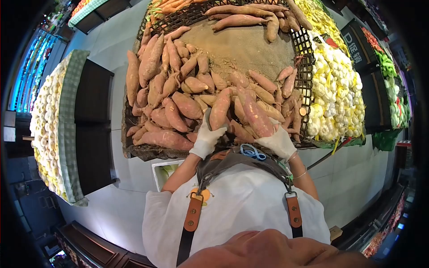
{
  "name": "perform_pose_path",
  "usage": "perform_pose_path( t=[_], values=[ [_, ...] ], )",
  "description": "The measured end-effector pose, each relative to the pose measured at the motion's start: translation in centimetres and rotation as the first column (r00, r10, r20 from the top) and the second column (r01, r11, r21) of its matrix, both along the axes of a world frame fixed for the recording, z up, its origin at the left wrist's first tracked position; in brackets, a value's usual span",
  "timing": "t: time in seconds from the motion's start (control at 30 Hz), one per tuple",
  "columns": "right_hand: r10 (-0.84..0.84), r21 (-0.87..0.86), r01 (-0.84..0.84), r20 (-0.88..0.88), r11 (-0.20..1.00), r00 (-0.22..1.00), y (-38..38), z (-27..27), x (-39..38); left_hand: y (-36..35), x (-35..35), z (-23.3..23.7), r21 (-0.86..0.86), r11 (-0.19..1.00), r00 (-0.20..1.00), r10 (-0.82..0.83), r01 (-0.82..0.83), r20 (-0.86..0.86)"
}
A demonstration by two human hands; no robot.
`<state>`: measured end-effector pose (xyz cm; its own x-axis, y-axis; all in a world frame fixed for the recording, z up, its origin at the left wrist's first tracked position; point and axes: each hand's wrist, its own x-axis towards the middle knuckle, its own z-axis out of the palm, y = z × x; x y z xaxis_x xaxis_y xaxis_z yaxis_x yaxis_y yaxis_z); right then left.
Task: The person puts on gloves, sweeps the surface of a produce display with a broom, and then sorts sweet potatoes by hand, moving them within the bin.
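Observation:
My left hand (208, 136), in a white glove with a dark palm, is closed around a reddish sweet potato (220, 108) at the front of the bin. To its right, my right hand (279, 142), also gloved, grips the lower end of a longer, thicker sweet potato (254, 112). Both roots point away from me, above a heap of loose sweet potatoes (156, 76) with soil on their skins. Some of my fingers are hidden behind the roots.
Black plastic mesh (305, 73) borders the bin, and brown sacking (246, 47) shows at its back. Garlic bulbs (333, 89) lie to the right, carrots (170, 6) at the back left. A white foam box (157, 176) stands on the floor below. Another stand (73, 102) is at left.

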<state>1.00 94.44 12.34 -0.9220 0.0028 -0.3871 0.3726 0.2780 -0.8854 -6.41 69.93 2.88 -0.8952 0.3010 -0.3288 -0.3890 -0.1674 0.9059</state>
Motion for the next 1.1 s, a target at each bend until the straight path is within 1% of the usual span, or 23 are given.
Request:
perform_pose_path(
  t=[0.03,0.1,0.2,0.23,0.3,0.33,0.43,0.5,0.53,0.6,0.63,0.7,0.73,0.8,0.83,0.9,0.93,1.0,1.03,1.07,1.1],
  values=[
    [-0.002,-0.038,0.003,0.022,0.999,1.0,0.1,0.3,0.4,0.0,0.0,-0.7,-0.021,1.0,1.0,-0.007,0.007,-0.011],
    [0.01,0.048,-0.013,0.052,0.999,0.999,0.0,1.3,0.7,0.1,-0.1,-0.4,-0.064,0.998,0.999,-0.018,0.016,-0.032],
    [0.036,0.22,-0.056,0.096,0.974,0.995,0.0,0.4,1.3,0.0,-0.1,0.8,0.012,1.0,0.997,-0.008,0.007,0.081],
    [0.046,0.284,-0.078,0.114,0.956,0.992,0.0,-0.3,1.6,0.0,0.0,0.9,-0.002,1.0,0.996,-0.011,0.011,0.091],
    [0.068,0.21,-0.097,0.143,0.973,0.987,-0.1,-2.1,1.8,0.1,-0.2,0.9,-0.026,1.0,0.994,-0.015,0.018,0.106],
    [0.081,0.174,-0.108,0.155,0.979,0.984,-0.1,-2.5,1.8,0.0,-0.3,0.4,-0.063,0.998,0.996,-0.023,0.028,0.085],
    [0.101,0.225,-0.141,0.18,0.964,0.979,-0.5,-0.9,1.0,-0.1,-0.3,-0.7,-0.201,0.978,0.999,-0.051,0.051,0.006],
    [0.124,0.256,-0.156,0.138,0.954,0.983,-0.2,-1.2,1.0,0.0,-0.5,0.2,-0.325,0.944,0.994,-0.09,0.062,-0.07],
    [0.133,0.272,-0.161,0.117,0.949,0.984,-0.1,-1.4,1.0,0.1,-0.7,0.9,-0.413,0.906,0.989,-0.132,0.091,-0.072],
    [0.157,0.336,-0.218,0.198,0.916,0.968,-0.4,0.8,0.3,0.2,-1.2,2.3,-0.573,0.807,0.973,-0.219,0.142,-0.067],
    [0.168,0.364,-0.248,0.238,0.898,0.957,-0.7,1.7,-0.2,0.3,-1.3,2.1,-0.553,0.819,0.974,-0.22,0.15,-0.061],
    [0.186,0.442,-0.284,0.252,0.851,0.95,-0.9,1.8,-0.7,0.3,-1.3,1.5,-0.515,0.842,0.974,-0.22,0.163,-0.052],
    [0.193,0.479,-0.3,0.26,0.825,0.946,-1.0,1.8,-1.0,0.3,-1.3,1.5,-0.574,0.8,0.968,-0.245,0.174,-0.048],
    [0.115,0.563,-0.214,0.206,0.798,0.972,-1.7,0.9,-2.8,0.6,-1.0,1.5,-0.684,0.702,0.951,-0.307,0.2,-0.037],
    [0.075,0.602,-0.167,0.176,0.781,0.982,-1.9,0.3,-4.0,0.7,-0.9,1.7,-0.657,0.729,0.955,-0.292,0.194,-0.043],
    [0.106,0.593,-0.181,0.159,0.784,0.982,-2.0,-1.0,-7.3,0.7,-0.7,2.6,-0.602,0.78,0.964,-0.258,0.172,-0.059],
    [0.089,0.612,-0.129,0.095,0.78,0.992,-1.7,-3.2,-7.5,0.8,-1.0,2.4,-0.598,0.791,0.965,-0.241,0.132,-0.106],
    [0.075,0.561,-0.135,0.13,0.816,0.989,-1.8,-2.3,-7.6,0.6,-0.4,2.0,-0.59,0.803,0.96,-0.224,0.085,-0.166],
    [0.063,0.539,-0.136,0.152,0.832,0.986,-1.7,-1.6,-7.5,0.6,-0.4,1.9,-0.574,0.811,0.968,-0.219,0.11,-0.125],
    [0.045,0.561,-0.162,0.216,0.812,0.975,-1.8,-1.1,-7.0,0.5,-0.7,2.3,-0.555,0.822,0.974,-0.21,0.128,-0.086],
    [0.041,0.579,-0.136,0.174,0.804,0.984,-1.8,-1.3,-6.3,0.5,-0.9,2.5,-0.535,0.833,0.979,-0.197,0.142,-0.048]
  ],
)
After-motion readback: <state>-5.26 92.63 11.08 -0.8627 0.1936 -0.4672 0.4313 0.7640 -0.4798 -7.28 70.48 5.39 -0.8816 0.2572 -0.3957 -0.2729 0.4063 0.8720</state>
